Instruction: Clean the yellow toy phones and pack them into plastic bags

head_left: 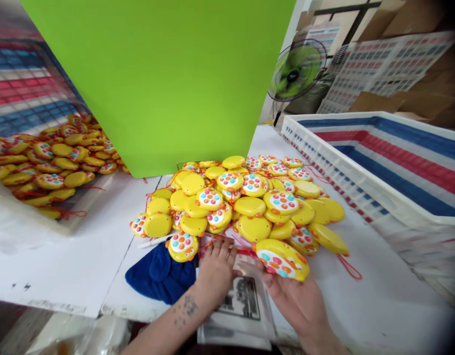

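Note:
My right hand (299, 303) holds a yellow, oval, animal-shaped toy (283, 260), its white face with coloured dots turned toward me. Beside it, my left hand (218, 264) lies with fingers stretched out at the top of a clear plastic bag (266, 301) with a printed picture. Its thumb is near the bag's edge; whether it pinches the plastic I cannot tell. Just beyond both hands spreads a heap of the same yellow toys (249, 207), some showing plain yellow backs, with red cords. Left of my left hand is a dark blue cloth item (164, 273) with one toy (183, 246) against it.
A green panel (157, 88) stands upright behind the heap. At left, a crate (70, 219) holds many more toys. A white crate with a striped lining (394, 162) sits on the right of the white table (83, 276). Farther back are a fan (294, 74) and cardboard boxes (416, 103).

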### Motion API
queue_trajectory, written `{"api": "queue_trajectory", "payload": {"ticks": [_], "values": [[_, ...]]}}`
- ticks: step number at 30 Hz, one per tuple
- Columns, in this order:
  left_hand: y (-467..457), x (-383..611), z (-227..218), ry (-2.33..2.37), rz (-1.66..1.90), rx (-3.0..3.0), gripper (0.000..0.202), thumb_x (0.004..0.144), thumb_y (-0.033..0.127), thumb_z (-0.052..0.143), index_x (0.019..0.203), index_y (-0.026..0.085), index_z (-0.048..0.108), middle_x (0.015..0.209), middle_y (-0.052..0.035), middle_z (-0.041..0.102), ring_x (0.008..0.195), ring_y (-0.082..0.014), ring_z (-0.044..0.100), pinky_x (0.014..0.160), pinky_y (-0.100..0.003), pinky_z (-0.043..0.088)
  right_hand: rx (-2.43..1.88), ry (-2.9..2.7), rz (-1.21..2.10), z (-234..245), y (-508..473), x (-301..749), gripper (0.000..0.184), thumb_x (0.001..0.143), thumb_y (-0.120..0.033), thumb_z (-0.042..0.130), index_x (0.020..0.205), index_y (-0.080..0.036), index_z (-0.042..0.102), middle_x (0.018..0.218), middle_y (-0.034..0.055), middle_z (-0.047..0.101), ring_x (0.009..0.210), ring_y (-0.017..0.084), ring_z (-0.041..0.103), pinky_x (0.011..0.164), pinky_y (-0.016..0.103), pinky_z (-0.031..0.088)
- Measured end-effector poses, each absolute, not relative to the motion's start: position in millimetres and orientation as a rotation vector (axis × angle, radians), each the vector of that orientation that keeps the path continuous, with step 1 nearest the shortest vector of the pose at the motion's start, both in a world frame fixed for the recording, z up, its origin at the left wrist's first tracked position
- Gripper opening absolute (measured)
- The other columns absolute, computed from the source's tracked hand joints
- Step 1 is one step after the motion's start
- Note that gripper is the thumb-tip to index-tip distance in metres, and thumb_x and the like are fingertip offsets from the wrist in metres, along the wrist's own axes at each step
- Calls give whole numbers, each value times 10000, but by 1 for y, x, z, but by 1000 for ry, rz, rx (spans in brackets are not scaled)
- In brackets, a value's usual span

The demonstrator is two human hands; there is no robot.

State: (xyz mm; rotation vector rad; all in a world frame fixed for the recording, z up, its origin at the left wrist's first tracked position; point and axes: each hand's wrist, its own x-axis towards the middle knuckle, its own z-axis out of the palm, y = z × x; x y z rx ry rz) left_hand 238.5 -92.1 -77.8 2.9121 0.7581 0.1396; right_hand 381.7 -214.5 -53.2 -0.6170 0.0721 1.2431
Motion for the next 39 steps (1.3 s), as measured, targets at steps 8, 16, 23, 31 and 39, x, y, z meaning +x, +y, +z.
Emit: {"api": "queue_trajectory", "payload": {"ticks": [8, 16, 23, 31, 39], "values": [[-119, 210, -68, 788, 105, 2965, 431, 867, 361, 567, 1236, 142, 536, 1298, -164, 549, 1205, -343, 493, 989, -508, 403, -815, -127, 1148, -64, -222, 390, 464, 664, -359, 789, 1109, -362, 659, 1204, 3, 669, 994, 228, 652, 796, 334, 549], [-116, 231, -63, 811, 157, 2890, 326, 855, 224, 584, 1172, 153, 562, 1110, -107, 608, 1029, -278, 548, 879, -444, 470, -1042, -406, 1248, -70, -200, 382, 504, 748, -404, 708, 1224, -316, 565, 1308, 68, 585, 1079, 280, 611, 823, 432, 536], [-125, 198, -79, 766, 211, 2991, 354, 883, 192, 540, 1235, 159, 526, 1270, -97, 565, 1137, -281, 506, 933, -430, 426, -1405, -587, 668, -77, -194, 381, 591, 753, -370, 700, 1296, -273, 487, 1369, 87, 505, 1241, 282, 476, 1034, 477, 398], [-126, 216, -64, 913, 92, 2828, 166, 831, 296, 624, 939, 170, 617, 933, -62, 639, 868, -268, 578, 770, -424, 472, -1210, -456, 730, -52, -201, 403, 455, 712, -350, 741, 1141, -325, 590, 1252, 42, 624, 1096, 261, 602, 856, 425, 535], [-133, 216, -85, 887, 402, 2724, 44, 865, 137, 540, 879, 158, 577, 868, -57, 605, 807, -240, 540, 725, -393, 462, -1732, -1222, 887, -33, -210, 416, 367, 751, -298, 680, 1114, -257, 644, 1144, 65, 665, 1065, 274, 597, 952, 435, 456]]}}
